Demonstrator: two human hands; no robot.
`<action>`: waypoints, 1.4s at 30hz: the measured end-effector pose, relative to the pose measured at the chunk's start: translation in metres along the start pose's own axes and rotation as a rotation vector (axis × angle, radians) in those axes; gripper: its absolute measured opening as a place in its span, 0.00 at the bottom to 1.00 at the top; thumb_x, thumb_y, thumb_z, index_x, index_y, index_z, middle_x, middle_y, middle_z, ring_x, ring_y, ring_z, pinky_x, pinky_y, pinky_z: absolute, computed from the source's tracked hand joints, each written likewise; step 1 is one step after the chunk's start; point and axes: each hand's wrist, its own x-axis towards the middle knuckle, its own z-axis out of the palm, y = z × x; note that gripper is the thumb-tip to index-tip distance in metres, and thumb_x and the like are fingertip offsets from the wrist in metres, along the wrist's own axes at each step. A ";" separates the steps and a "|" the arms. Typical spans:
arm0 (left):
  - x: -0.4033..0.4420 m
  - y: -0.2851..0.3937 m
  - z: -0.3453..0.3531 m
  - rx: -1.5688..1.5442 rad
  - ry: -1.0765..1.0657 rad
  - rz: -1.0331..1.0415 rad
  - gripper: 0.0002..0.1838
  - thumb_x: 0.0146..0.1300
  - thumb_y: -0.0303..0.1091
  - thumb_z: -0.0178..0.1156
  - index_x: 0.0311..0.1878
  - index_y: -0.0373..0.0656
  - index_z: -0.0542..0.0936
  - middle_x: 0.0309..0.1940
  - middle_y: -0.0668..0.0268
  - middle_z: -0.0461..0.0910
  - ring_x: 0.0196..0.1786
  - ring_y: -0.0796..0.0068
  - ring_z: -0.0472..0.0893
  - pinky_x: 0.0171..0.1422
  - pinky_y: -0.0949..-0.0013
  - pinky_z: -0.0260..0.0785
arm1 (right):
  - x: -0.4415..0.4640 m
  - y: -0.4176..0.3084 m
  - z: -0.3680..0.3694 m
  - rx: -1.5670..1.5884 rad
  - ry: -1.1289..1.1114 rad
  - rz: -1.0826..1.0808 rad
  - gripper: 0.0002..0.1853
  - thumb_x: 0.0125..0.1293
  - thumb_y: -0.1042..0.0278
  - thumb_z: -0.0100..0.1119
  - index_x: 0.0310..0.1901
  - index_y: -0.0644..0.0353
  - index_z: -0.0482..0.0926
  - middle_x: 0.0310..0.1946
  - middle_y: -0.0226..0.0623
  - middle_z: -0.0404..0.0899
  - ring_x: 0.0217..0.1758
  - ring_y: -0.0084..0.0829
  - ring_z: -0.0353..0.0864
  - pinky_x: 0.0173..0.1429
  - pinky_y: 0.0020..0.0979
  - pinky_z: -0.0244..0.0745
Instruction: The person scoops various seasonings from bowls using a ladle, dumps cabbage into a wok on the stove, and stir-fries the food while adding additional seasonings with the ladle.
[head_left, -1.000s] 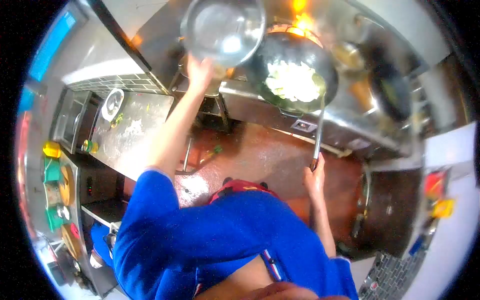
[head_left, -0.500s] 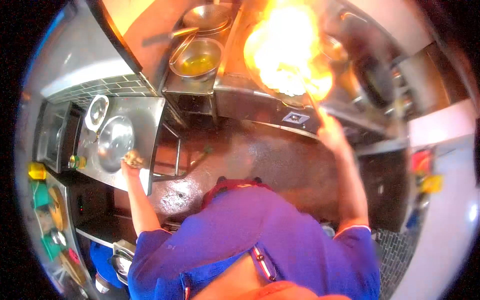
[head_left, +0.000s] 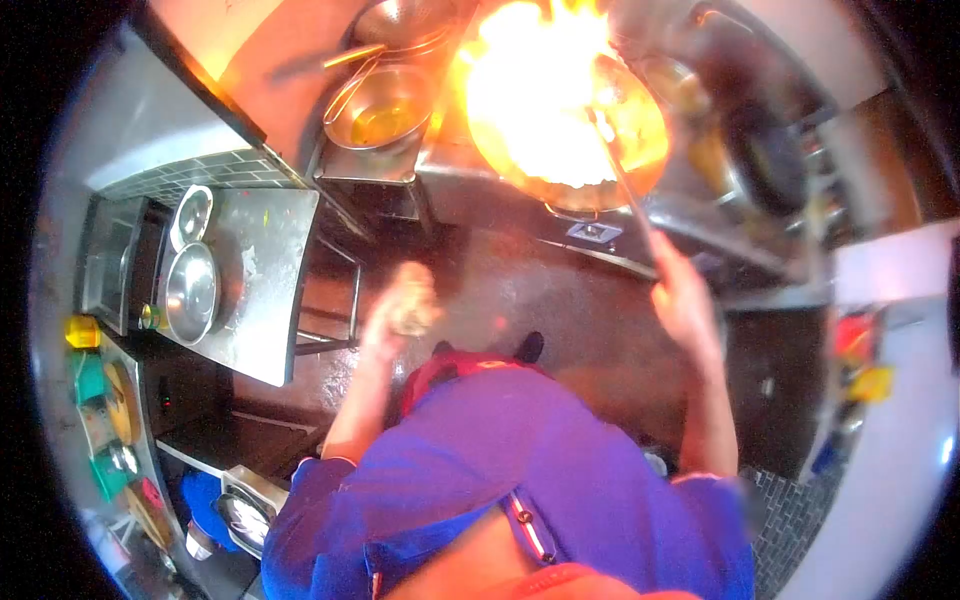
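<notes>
Tall bright flames fill much of the wok [head_left: 640, 130] on the stove and hide most of the food in it. My right hand [head_left: 682, 295] is closed on the handle of a long ladle [head_left: 628, 185], whose head reaches into the wok. My left hand [head_left: 385, 318] is in front of my body, over the floor, closed on a crumpled beige cloth [head_left: 413, 300]. A metal bowl [head_left: 192, 293] rests on the steel side table [head_left: 262, 285], beside a white-rimmed dish [head_left: 192, 218].
Left of the wok, a metal bowl of yellow liquid [head_left: 378, 108] stands near a strainer [head_left: 405, 25]. A second dark wok [head_left: 765, 160] is at the right of the stove. Cutting boards [head_left: 122, 402] lie at the far left.
Flames rose from the wok. My left hand put the metal bowl on the side table, let it go, and moved back right with the cloth. The ladle stayed in my right hand.
</notes>
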 end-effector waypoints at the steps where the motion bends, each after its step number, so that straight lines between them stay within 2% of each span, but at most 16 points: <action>1: 0.016 -0.020 0.043 0.044 -0.009 -0.036 0.25 0.72 0.49 0.57 0.65 0.45 0.72 0.53 0.62 0.80 0.52 0.66 0.82 0.54 0.53 0.79 | -0.010 0.005 -0.008 0.043 0.031 -0.049 0.42 0.60 0.80 0.49 0.78 0.44 0.55 0.51 0.56 0.77 0.54 0.59 0.78 0.61 0.49 0.73; 5: 0.101 -0.093 0.093 -0.277 0.102 -0.219 0.23 0.60 0.32 0.57 0.59 0.38 0.76 0.49 0.57 0.83 0.53 0.55 0.82 0.62 0.47 0.72 | -0.017 0.052 -0.006 -0.123 -0.202 0.015 0.43 0.58 0.80 0.52 0.77 0.43 0.56 0.52 0.56 0.76 0.53 0.58 0.79 0.58 0.49 0.76; 6: 0.118 -0.098 0.107 -0.357 -0.044 -0.242 0.24 0.57 0.32 0.51 0.58 0.37 0.75 0.52 0.54 0.82 0.56 0.53 0.79 0.68 0.47 0.68 | -0.005 0.065 0.004 -0.086 -0.192 0.010 0.43 0.58 0.79 0.52 0.77 0.43 0.57 0.51 0.57 0.76 0.51 0.58 0.80 0.56 0.50 0.76; 9: 0.154 -0.119 0.149 -0.453 0.202 -0.049 0.25 0.58 0.34 0.47 0.59 0.37 0.75 0.56 0.53 0.79 0.60 0.52 0.77 0.71 0.49 0.64 | 0.024 0.080 0.004 -0.013 -0.100 -0.035 0.41 0.58 0.79 0.52 0.76 0.46 0.58 0.50 0.57 0.76 0.46 0.59 0.81 0.51 0.51 0.77; 13: 0.157 -0.133 0.190 -0.516 0.071 0.052 0.25 0.67 0.42 0.45 0.63 0.42 0.73 0.61 0.55 0.75 0.64 0.53 0.74 0.74 0.47 0.60 | 0.004 0.105 0.007 0.104 0.148 -0.091 0.43 0.58 0.79 0.53 0.77 0.50 0.56 0.48 0.57 0.76 0.41 0.59 0.81 0.46 0.50 0.79; 17: 0.192 -0.144 0.225 -0.386 0.112 0.056 0.20 0.70 0.37 0.54 0.63 0.46 0.72 0.59 0.63 0.76 0.63 0.58 0.74 0.71 0.49 0.65 | 0.014 0.134 0.025 -0.043 -0.058 -0.024 0.44 0.57 0.79 0.54 0.78 0.48 0.54 0.46 0.57 0.75 0.39 0.59 0.81 0.44 0.52 0.79; 18: 0.207 -0.142 0.227 -0.278 0.209 0.099 0.19 0.67 0.27 0.55 0.61 0.45 0.72 0.54 0.64 0.77 0.58 0.62 0.77 0.64 0.54 0.72 | 0.024 0.129 0.021 -0.057 -0.072 -0.002 0.43 0.58 0.78 0.54 0.77 0.46 0.56 0.46 0.56 0.75 0.41 0.58 0.81 0.46 0.52 0.78; 22: 0.231 -0.130 0.249 0.070 0.453 0.263 0.15 0.64 0.21 0.52 0.53 0.43 0.72 0.47 0.59 0.77 0.48 0.64 0.83 0.48 0.59 0.79 | 0.063 0.119 -0.023 0.151 -0.076 0.029 0.40 0.57 0.80 0.55 0.74 0.47 0.63 0.44 0.54 0.77 0.46 0.57 0.80 0.52 0.49 0.78; 26: 0.265 -0.054 0.285 0.066 0.290 0.043 0.09 0.67 0.24 0.54 0.49 0.38 0.72 0.42 0.58 0.79 0.47 0.63 0.84 0.46 0.59 0.80 | 0.105 0.136 -0.107 0.168 -0.075 -0.120 0.40 0.55 0.87 0.55 0.72 0.50 0.68 0.56 0.54 0.79 0.60 0.46 0.80 0.63 0.39 0.75; 27: 0.304 -0.053 0.276 0.012 0.427 0.238 0.08 0.65 0.25 0.56 0.47 0.36 0.74 0.40 0.59 0.79 0.43 0.65 0.83 0.43 0.60 0.78 | 0.121 0.119 -0.143 0.144 -0.173 -0.033 0.40 0.54 0.88 0.55 0.72 0.50 0.68 0.58 0.53 0.78 0.62 0.45 0.80 0.64 0.40 0.75; 29: 0.355 -0.033 0.267 0.132 0.409 0.266 0.12 0.64 0.27 0.59 0.51 0.37 0.75 0.41 0.59 0.80 0.42 0.62 0.82 0.41 0.55 0.79 | 0.160 0.115 -0.187 0.067 -0.292 -0.073 0.41 0.53 0.88 0.55 0.71 0.50 0.69 0.54 0.53 0.81 0.57 0.47 0.83 0.62 0.41 0.75; 31: 0.399 -0.022 0.258 0.177 0.419 0.243 0.13 0.65 0.27 0.59 0.51 0.36 0.75 0.40 0.59 0.79 0.41 0.63 0.82 0.41 0.56 0.79 | 0.213 0.120 -0.177 -0.031 -0.387 -0.053 0.38 0.54 0.84 0.54 0.70 0.50 0.69 0.52 0.54 0.81 0.55 0.51 0.83 0.60 0.43 0.76; 32: 0.396 -0.014 0.278 0.150 0.445 0.280 0.04 0.66 0.25 0.56 0.43 0.39 0.75 0.34 0.63 0.75 0.34 0.71 0.77 0.34 0.61 0.74 | 0.240 0.118 -0.164 -0.154 -0.381 -0.114 0.36 0.55 0.81 0.53 0.70 0.51 0.70 0.51 0.55 0.81 0.53 0.53 0.82 0.58 0.45 0.76; 37: 0.397 -0.033 0.237 0.098 0.192 0.204 0.08 0.73 0.31 0.52 0.51 0.45 0.66 0.33 0.61 0.73 0.33 0.58 0.84 0.29 0.57 0.82 | 0.327 0.105 -0.100 -0.388 -0.154 -0.129 0.37 0.56 0.79 0.50 0.71 0.47 0.68 0.53 0.57 0.79 0.50 0.58 0.81 0.57 0.50 0.77; 40: 0.378 -0.052 0.219 0.231 0.275 0.334 0.08 0.73 0.31 0.52 0.51 0.45 0.65 0.36 0.60 0.74 0.36 0.60 0.83 0.32 0.58 0.83 | 0.311 0.096 -0.132 -0.289 -0.154 -0.094 0.36 0.57 0.81 0.50 0.71 0.48 0.69 0.54 0.55 0.79 0.53 0.57 0.81 0.60 0.47 0.77; 42: 0.364 -0.022 0.257 0.205 0.348 0.268 0.09 0.71 0.28 0.52 0.50 0.41 0.65 0.35 0.60 0.74 0.37 0.64 0.83 0.32 0.63 0.82 | 0.297 0.105 -0.167 -0.154 -0.202 -0.063 0.39 0.53 0.86 0.55 0.70 0.48 0.71 0.60 0.53 0.78 0.66 0.51 0.76 0.71 0.39 0.70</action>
